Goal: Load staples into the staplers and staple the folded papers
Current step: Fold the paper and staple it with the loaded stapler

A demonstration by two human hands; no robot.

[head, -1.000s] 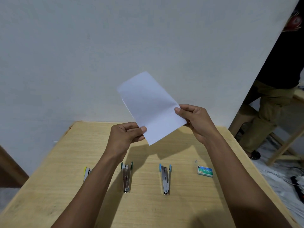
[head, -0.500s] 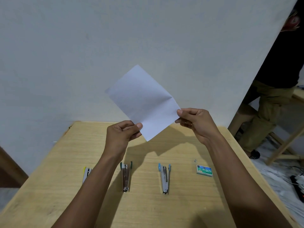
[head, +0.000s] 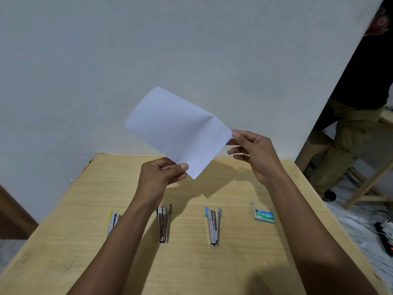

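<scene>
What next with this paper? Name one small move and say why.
Probably lower the white paper to the table and free the right hand for the staple box: both hands pinch the paper aloft, the left hand at its lower corner, while the blue stapler nearest the box lies untouched.

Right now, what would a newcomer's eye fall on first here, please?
The white folded paper, held before the wall: the left hand pinches its lower corner, the right hand its right corner. Below, on the table, a yellow stapler, green stapler and blue stapler lie in a row, a staple box to their right.
</scene>
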